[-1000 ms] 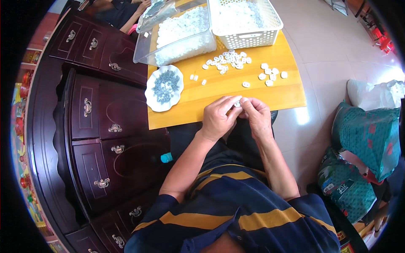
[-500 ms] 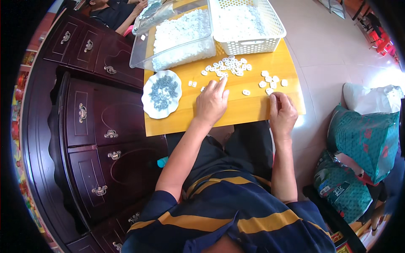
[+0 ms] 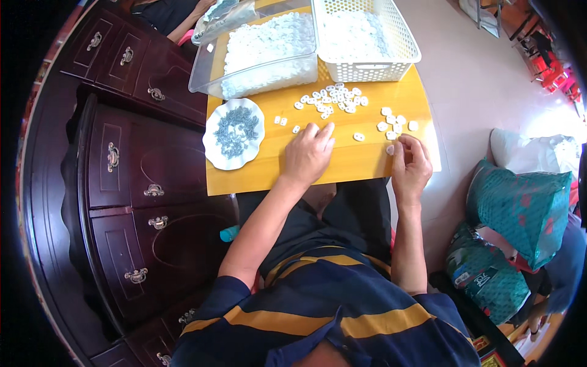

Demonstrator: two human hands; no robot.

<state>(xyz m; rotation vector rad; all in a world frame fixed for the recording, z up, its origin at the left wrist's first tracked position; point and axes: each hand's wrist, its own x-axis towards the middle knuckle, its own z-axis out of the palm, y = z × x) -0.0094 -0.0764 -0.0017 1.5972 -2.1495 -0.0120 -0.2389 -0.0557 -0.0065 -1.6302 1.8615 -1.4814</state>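
My left hand (image 3: 309,153) is over the middle of the yellow wooden table (image 3: 257,177), its fingers curled and pointing away from me; whatever lies under the fingertips is hidden. A loose heap of small white two-holed plastic pieces (image 3: 333,98) lies just beyond it, and one single white piece (image 3: 359,137) sits to its right. At the table's right side my right hand (image 3: 411,170) has thumb and index finger closed around a small white plastic piece (image 3: 390,149). Beyond that hand is a smaller group of white pieces (image 3: 391,123).
A scalloped white dish (image 3: 211,150) holds small dark grey pieces (image 3: 235,125). Farther back stand a clear plastic bin (image 3: 278,72) and a white perforated basket (image 3: 370,68), both full of white pieces. Dark wooden drawers (image 3: 171,177) border the left; teal bags (image 3: 520,205) sit at right.
My left hand's fingertips have drawn back toward me from the heap. A white piece now shows at my right fingertips. The view has shifted slightly.
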